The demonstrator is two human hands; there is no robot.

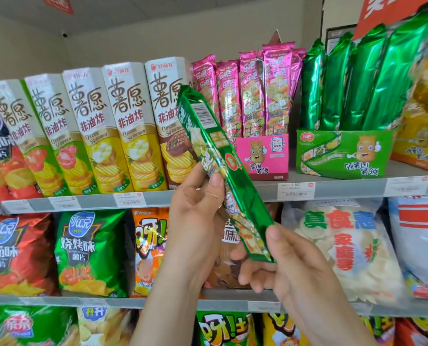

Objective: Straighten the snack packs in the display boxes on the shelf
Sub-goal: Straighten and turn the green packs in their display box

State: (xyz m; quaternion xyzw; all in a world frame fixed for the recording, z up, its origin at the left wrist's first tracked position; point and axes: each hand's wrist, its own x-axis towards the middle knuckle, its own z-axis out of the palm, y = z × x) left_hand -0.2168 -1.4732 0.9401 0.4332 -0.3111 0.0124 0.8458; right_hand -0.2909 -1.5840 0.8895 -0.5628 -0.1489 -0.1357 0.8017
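Note:
A long green snack pack [220, 156] is held slanted in front of the shelf, its top end leaning left. My left hand [198, 208] grips its middle with the thumb on the front. My right hand [290, 258] pinches its lower end. On the upper shelf stands a green display box [342, 156] with several green packs [357, 81] leaning to the right. Left of it, a pink display box [263, 156] holds several pink packs [253, 93] standing nearly upright.
Tall chip cartons [88, 131] line the upper shelf at the left. A yellow display box [420, 143] sits at the far right. The shelf edge [332, 188] carries price tags. Below hang large chip bags [90, 250] and a white cracker bag [342, 245].

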